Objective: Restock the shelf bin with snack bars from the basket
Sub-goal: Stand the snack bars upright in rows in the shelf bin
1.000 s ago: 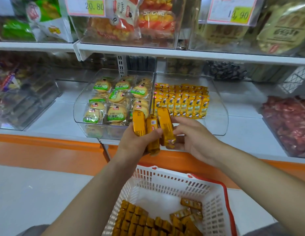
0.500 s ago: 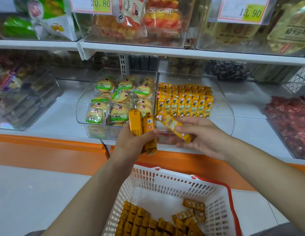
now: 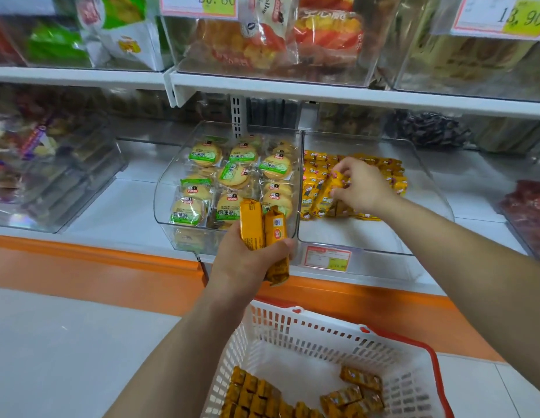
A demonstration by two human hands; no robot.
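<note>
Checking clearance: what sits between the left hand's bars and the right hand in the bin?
Head view: the clear plastic divider wall between the round-biscuit bin and the yellow snack-bar bin separates left hand from right hand.

Shop aisle with white metal shelving point(image 3: 323, 89) over a pale grey tiled floor point(image 3: 66, 342).
An orange plinth band point(image 3: 96, 267) runs along the shelf base; clear plastic display bins point(image 3: 60, 188) of packaged snacks line both tiers, with yellow-and-white price cards point(image 3: 501, 16) above, under even, soft light.

You are looking at glossy foil-like snack bars point(image 3: 252, 224), a clear smooth plastic shelf bin point(image 3: 425, 176), and a white perforated plastic basket point(image 3: 308, 333) at lower centre.
</note>
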